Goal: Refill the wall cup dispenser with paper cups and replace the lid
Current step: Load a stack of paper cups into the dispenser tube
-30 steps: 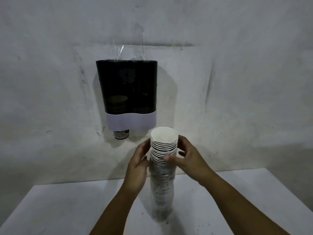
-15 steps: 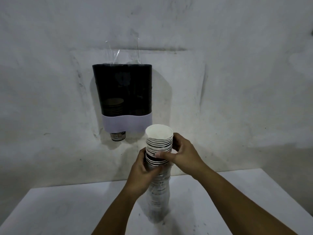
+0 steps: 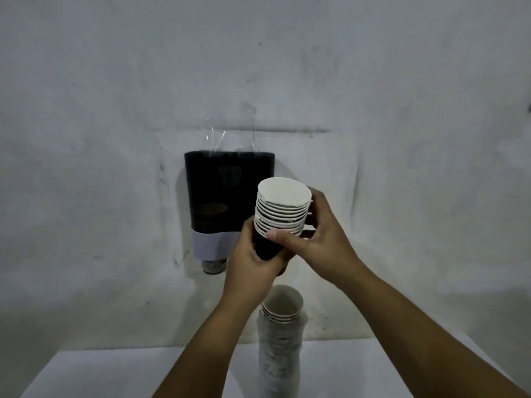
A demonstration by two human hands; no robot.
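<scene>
A short stack of paper cups (image 3: 281, 211), white inside and dark outside, is held in the air in front of the wall dispenser (image 3: 221, 191). My left hand (image 3: 253, 262) grips the stack's dark bottom from below. My right hand (image 3: 319, 239) grips its rims from the right, thumb across the front. The dispenser is a dark translucent box with a white band; a few cups show inside its left column and one cup pokes out below (image 3: 214, 267). Its top looks open, and no lid is in view. A taller sleeve-wrapped cup stack (image 3: 280, 340) stands on the white table (image 3: 86, 374).
Clear tape or plastic (image 3: 218, 139) sticks up from the dispenser's top against the grey wall. The table's back edge meets the wall just below the hands.
Both hands lifted the upper group of cups off the tall wrapped stack and raised it toward the dispenser. The rest of the stack stays on the table.
</scene>
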